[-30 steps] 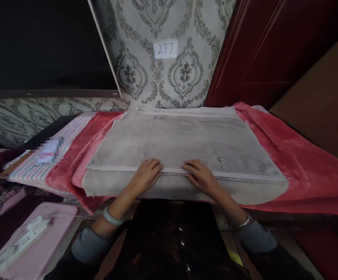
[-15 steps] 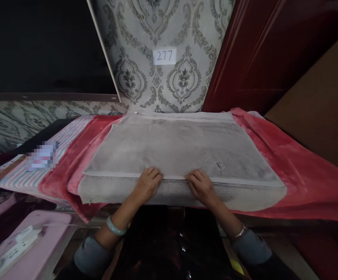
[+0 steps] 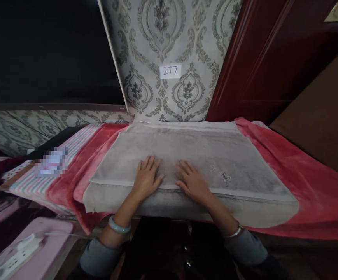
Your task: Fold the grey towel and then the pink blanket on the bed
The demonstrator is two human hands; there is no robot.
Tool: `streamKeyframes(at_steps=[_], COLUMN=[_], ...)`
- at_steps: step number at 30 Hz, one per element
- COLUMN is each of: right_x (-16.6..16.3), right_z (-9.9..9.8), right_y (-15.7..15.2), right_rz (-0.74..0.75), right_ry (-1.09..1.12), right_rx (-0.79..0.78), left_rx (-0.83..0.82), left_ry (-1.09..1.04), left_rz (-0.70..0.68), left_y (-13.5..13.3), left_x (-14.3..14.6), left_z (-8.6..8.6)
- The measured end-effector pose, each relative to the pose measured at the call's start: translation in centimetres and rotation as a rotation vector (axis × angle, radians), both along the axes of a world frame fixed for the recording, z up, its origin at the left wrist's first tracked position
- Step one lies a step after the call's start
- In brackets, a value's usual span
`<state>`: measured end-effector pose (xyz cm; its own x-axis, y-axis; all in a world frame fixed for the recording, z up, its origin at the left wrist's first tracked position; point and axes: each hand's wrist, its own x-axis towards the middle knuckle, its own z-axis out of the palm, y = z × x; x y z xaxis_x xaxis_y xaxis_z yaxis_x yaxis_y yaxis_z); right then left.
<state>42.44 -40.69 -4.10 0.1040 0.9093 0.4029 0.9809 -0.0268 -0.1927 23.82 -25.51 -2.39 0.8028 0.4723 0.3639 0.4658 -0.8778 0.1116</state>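
Note:
A grey plush towel (image 3: pixel 169 149) lies folded in the middle, its upper layer ending in a pale border a little short of the lower layer's front edge. Flat on the upper layer rests my left hand (image 3: pixel 147 175), its fingers spread and nothing held. My right hand (image 3: pixel 192 179) lies palm down to the right of it, fingers apart and slightly blurred by motion. Small light embroidery (image 3: pixel 225 177) shows on the towel beyond my right hand. Underneath is a red plush blanket (image 3: pixel 291 167), visible on both sides of the towel.
A striped cloth (image 3: pixel 37 181) with a blurred-out item on it lies at the left. Behind stand a dark television (image 3: pixel 49 54) and a patterned wall with a paper marked 277 (image 3: pixel 170 71). A power strip (image 3: pixel 20 256) sits on a pink surface at lower left.
Both hands have let go of the towel's pale border and moved forward onto its upper layer, fingers now opened out flat. The view has shifted slightly.

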Motion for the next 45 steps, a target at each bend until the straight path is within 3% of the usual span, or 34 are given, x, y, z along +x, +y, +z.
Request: streamKeyframes(at_steps=[3, 9, 15, 19, 21, 23, 25, 28, 31, 35, 39, 42, 45], right_x=[-1.3, -2.3, -2.8, -0.8, 1.6, 4.6, 7.3, 9.4, 9.5, 10.3, 13.7, 16.4, 17.9], right_z=[-1.0, -1.6, -1.2, 0.1, 1.0, 1.7, 1.5, -0.2, -2.6, -3.1, -0.2, 1.5, 0.9], right_y=[0.0, -2.3, -4.0, -4.7, -5.2, -6.0, -7.2, -9.3, -10.9, -11.6, -10.5, -9.2, -8.6], right_rz=[0.014, 0.004, 0.061, 0.119, 0.035, -0.170, -0.419, -0.647, -0.665, -0.613, -0.579, -0.690, -0.778], right_ry=[-0.071, -0.021, 0.154, 0.289, 0.295, 0.244, 0.180, 0.105, 0.037, 0.026, 0.066, -0.016, -0.049], right_rx=[-0.187, -0.200, -0.150, -0.032, 0.066, 0.128, 0.085, -0.114, -0.192, -0.110, -0.059, -0.091, -0.229], left_rx=[-0.008, 0.038, 0.047, 0.023, 0.030, 0.036, 0.035, 0.047, 0.048, -0.048, -0.144, -0.111, -0.081], left_ry=[0.173, 0.168, 0.068, -0.005, 0.014, 0.072, 0.145, 0.192, 0.170, 0.170, 0.117, 0.159, 0.270], left_rz=[0.054, 0.055, 0.070, -0.031, -0.111, -0.170, -0.196, -0.196, -0.219, -0.345, -0.370, -0.238, 0.003], left_y=[0.1, -0.5, -0.1, -0.2, -1.1, -2.4, -3.7, -5.1, -5.5, -3.8, 0.4, 4.0, 6.5], left_x=[-0.6, -2.5, -2.3, 1.2, 3.6, 5.9, 7.4, 7.7, 6.3, 4.7, 6.4, 8.9, 10.3], left_z=[-1.2, -2.7, -2.0, -0.6, 0.1, 0.3, -0.1, -1.6, -2.9, -2.2, 1.5, 4.1, 4.0])
